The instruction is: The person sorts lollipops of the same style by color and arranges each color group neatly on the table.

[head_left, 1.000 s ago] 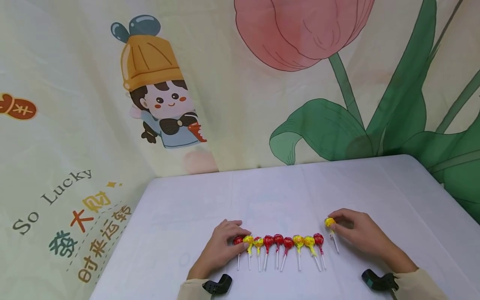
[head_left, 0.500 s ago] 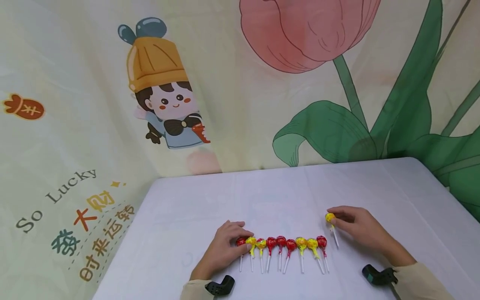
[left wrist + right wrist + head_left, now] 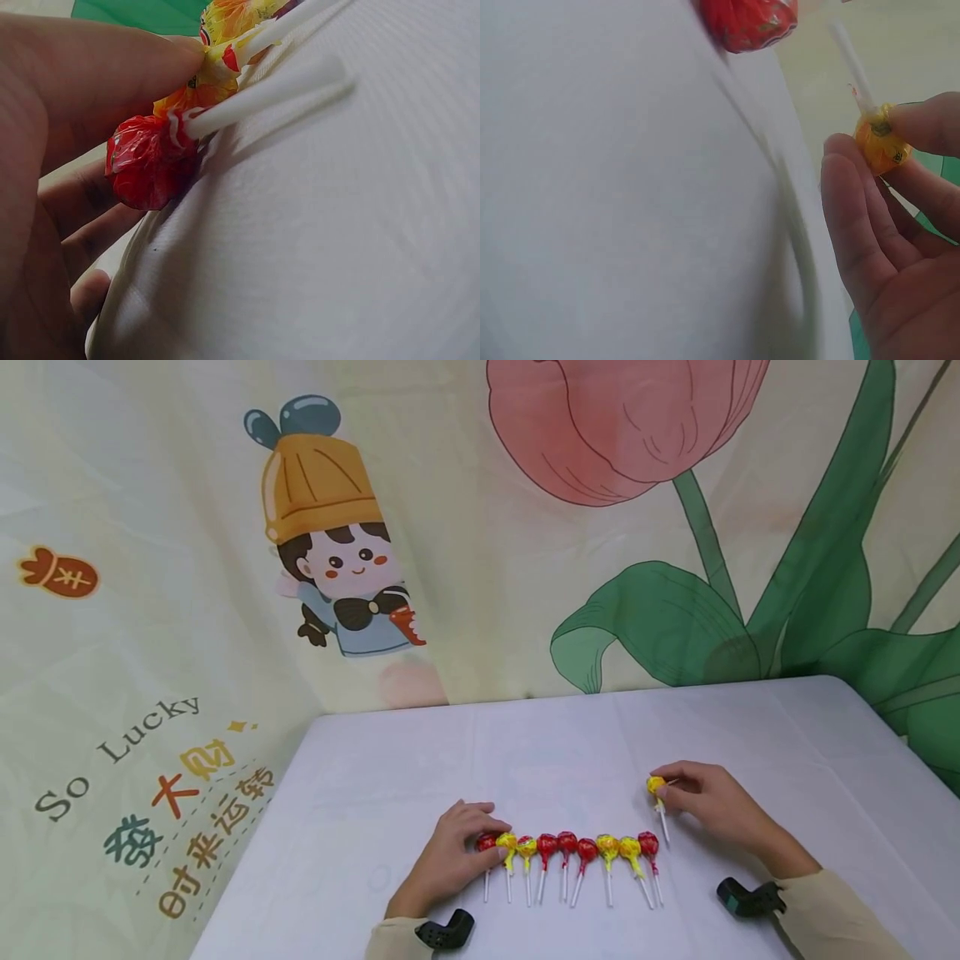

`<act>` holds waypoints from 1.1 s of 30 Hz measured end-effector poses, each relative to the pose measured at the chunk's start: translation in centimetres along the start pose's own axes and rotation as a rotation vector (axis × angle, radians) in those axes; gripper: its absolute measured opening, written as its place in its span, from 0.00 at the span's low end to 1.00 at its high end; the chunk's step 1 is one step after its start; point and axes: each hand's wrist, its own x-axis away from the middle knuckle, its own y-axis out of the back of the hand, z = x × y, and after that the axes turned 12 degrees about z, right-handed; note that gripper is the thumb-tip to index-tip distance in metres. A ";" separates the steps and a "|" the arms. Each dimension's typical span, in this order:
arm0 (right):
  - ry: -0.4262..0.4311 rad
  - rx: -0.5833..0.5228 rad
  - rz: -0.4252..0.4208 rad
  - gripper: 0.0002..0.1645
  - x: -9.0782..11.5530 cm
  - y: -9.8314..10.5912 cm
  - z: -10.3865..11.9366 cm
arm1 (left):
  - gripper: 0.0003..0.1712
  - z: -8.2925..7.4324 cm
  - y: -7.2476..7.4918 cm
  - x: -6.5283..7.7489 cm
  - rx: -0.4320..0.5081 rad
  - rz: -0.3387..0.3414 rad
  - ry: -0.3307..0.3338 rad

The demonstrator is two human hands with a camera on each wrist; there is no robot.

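Several red and yellow wrapped lollipops lie in a row on the white table, sticks toward the person. The left hand (image 3: 450,856) is at the row's left end, its thumb and index finger pinching the second lollipop, a yellow one (image 3: 507,843). Beside that, under the same hand, sits a red lollipop (image 3: 146,169), partly covered in the head view. Past the row's right end, the right hand (image 3: 716,806) pinches another yellow lollipop (image 3: 885,142) by its head, stick hanging down. Closest to it in the row is a red lollipop (image 3: 648,843).
The white table (image 3: 420,760) reaches back to a printed curtain (image 3: 480,568) with a tulip and a cartoon child. Black wrist devices (image 3: 446,932) are strapped over both beige sleeves.
The right hand has moved slightly away from the person with its yellow lollipop. The left hand keeps its place at the row, while the whole head view has shifted a little.
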 end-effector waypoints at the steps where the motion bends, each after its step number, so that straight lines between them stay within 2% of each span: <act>1: 0.000 -0.008 0.000 0.22 -0.1 0.0 0.0 | 0.15 0.0 0.0 0.0 0.000 -0.001 -0.002; 19: 0.067 -0.114 0.023 0.22 -1.2 1.0 -0.4 | 0.14 0.0 -0.2 0.0 -0.001 -0.008 0.014; 28: 0.008 -0.157 0.012 0.27 -1.7 0.7 0.0 | 0.14 0.0 -0.2 -0.1 -0.005 -0.004 0.014; 33: 0.012 -0.178 0.019 0.28 -2.2 0.7 0.3 | 0.14 0.1 -0.1 -0.1 -0.004 -0.002 0.013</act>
